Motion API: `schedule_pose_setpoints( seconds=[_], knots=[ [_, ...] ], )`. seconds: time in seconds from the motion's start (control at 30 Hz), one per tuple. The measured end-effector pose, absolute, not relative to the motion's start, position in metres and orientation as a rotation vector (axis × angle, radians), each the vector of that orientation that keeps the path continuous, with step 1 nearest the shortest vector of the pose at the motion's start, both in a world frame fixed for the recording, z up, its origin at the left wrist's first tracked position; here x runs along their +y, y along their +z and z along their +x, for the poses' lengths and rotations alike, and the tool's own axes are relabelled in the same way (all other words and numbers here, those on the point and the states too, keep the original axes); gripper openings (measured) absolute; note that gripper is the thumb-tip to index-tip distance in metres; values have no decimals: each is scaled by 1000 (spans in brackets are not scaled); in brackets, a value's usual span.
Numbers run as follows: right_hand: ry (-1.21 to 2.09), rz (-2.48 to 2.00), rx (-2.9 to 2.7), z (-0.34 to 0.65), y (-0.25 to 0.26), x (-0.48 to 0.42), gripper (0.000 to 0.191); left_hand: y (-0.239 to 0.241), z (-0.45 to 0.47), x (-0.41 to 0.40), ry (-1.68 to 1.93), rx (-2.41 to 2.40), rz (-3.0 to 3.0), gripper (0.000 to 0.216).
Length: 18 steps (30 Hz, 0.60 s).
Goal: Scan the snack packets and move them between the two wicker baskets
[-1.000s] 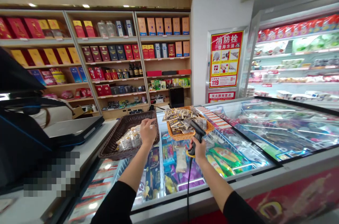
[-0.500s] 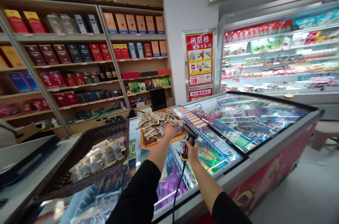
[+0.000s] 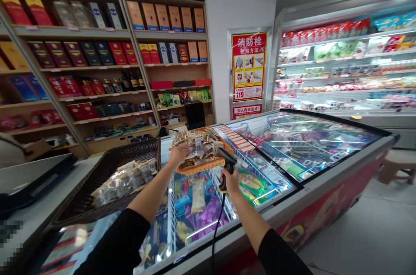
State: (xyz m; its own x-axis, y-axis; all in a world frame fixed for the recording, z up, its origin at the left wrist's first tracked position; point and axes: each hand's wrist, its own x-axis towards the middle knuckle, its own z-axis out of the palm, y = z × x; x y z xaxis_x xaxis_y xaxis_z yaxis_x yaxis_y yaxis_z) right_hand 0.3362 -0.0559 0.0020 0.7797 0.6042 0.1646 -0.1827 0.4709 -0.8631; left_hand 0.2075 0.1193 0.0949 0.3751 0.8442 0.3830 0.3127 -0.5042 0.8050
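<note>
In my right hand (image 3: 231,182) is a black handheld barcode scanner (image 3: 228,161) with a yellow rim at the grip's base and a cable hanging down. Its head points at the orange wicker basket (image 3: 205,166), which is heaped with small clear-and-brown packets (image 3: 211,137). My left hand (image 3: 178,154) is over the basket's left side, its fingers closed at a clear packet (image 3: 198,147). The fingertips are partly hidden among the packets.
The basket rests on a glass-topped chest freezer (image 3: 276,214) full of bagged goods. A dark brown wicker basket (image 3: 78,205) with more packets stands at left, by a counter (image 3: 22,227). Shelves of boxes (image 3: 107,71) and a lit fridge (image 3: 344,76) stand behind.
My left hand has moved left across the orange basket, from its right side to its left side. The scanner stays in my right hand with its head still toward the basket.
</note>
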Motion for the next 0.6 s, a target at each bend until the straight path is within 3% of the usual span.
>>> schedule_pose_setpoints(
  seconds=[0.27,0.4,0.6],
  knots=[
    [556,-1101,-933,247,10,-40,14,87,80,118,1162,1184,1855,31],
    [393,-1190,-1036,225,8,-42,15,71,67,115,1221,1073,1547,38],
    [269,-1313,-1226,219,11,-52,20,67,75,116,1185,1029,1559,36]
  ],
)
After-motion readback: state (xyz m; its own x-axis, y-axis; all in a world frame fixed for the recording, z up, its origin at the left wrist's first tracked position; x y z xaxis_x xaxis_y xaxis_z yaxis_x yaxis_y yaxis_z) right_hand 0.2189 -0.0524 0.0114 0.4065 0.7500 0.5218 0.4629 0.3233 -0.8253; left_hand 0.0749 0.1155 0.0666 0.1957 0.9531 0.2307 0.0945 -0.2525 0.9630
